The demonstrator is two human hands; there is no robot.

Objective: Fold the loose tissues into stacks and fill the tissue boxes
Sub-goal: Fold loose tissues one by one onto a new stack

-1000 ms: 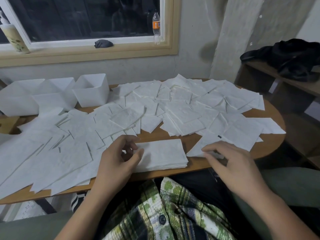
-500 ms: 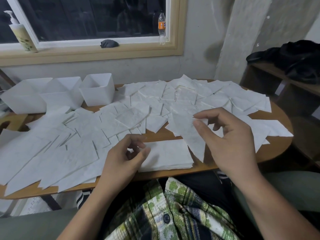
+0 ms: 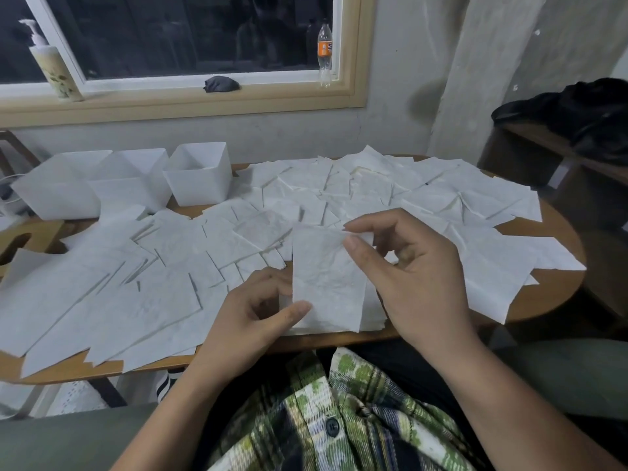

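Observation:
My right hand (image 3: 407, 277) pinches the top right corner of a single white tissue (image 3: 326, 277) and holds it upright over the table's near edge. My left hand (image 3: 258, 314) meets the tissue's lower left corner, thumb on the front and curled fingers behind it. A folded tissue stack (image 3: 372, 314) lies flat beneath, mostly hidden by the held sheet. Loose tissues (image 3: 424, 202) cover most of the round wooden table (image 3: 557, 294). Three open white tissue boxes (image 3: 200, 180) stand in a row at the back left.
A pump bottle (image 3: 51, 66), a dark cloth (image 3: 221, 85) and an orange-labelled bottle (image 3: 324, 52) sit on the window sill. Dark clothing (image 3: 577, 113) lies on a wooden shelf to the right. My plaid shirt (image 3: 339, 413) fills the bottom of the view.
My right hand lifted a loose tissue from the table's right side and carried it left over the stack. My left hand rose off the stack to meet the tissue's lower corner.

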